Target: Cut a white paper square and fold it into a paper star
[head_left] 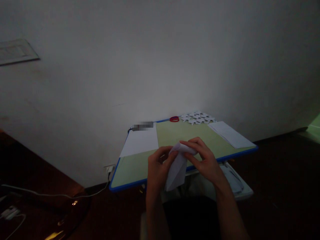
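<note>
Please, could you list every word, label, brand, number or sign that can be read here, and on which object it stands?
No text can be read.
Dark object at the table's far left corner: pixelated, unreadable.
Wall panel: too dim and blurred to read.
Folded paper in left hand and right hand: no legible writing.
White sheet and right-side papers: no legible writing.

Bare fingers and forearms, black garment

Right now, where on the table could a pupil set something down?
Bare green tabletop shows mid-table, between the left white sheet, red scissors and right-hand papers. Another patch lies at the near-left corner, bordered by that sheet and the blue edge. Folded white pieces crowd the back right; left hand and right hand hold paper at the near middle.
</note>
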`<act>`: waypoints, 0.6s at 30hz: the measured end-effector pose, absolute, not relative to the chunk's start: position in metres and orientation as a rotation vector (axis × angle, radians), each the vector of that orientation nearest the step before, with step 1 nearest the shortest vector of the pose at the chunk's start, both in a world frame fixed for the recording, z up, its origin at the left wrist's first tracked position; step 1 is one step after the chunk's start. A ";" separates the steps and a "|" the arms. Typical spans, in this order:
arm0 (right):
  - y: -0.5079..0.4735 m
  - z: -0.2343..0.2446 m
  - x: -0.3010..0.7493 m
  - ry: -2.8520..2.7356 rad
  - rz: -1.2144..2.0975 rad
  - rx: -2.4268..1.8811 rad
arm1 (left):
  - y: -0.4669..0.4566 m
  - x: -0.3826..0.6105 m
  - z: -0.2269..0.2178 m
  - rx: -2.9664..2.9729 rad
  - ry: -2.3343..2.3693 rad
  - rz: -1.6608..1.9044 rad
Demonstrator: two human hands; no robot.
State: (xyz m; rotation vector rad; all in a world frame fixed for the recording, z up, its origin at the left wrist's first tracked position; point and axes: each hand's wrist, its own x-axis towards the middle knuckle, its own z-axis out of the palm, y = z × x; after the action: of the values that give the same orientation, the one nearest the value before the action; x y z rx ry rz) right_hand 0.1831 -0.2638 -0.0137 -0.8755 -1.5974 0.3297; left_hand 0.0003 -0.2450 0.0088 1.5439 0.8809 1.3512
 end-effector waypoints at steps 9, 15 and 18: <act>-0.266 -0.011 0.174 -1.622 0.268 -0.910 | -0.244 0.001 0.007 1.566 0.846 1.344; -0.266 -0.011 0.179 -1.629 0.237 -0.892 | -0.245 0.004 0.009 1.734 0.908 1.248; -0.268 -0.010 0.181 -1.648 0.279 -0.837 | -0.245 0.008 0.009 1.792 1.012 1.228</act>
State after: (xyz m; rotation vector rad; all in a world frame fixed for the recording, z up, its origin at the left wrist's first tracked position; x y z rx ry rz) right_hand 0.1813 -0.2677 -0.0098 -0.8375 -1.6479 0.2795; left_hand 0.0078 -0.2452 0.0095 1.7922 1.0117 1.2283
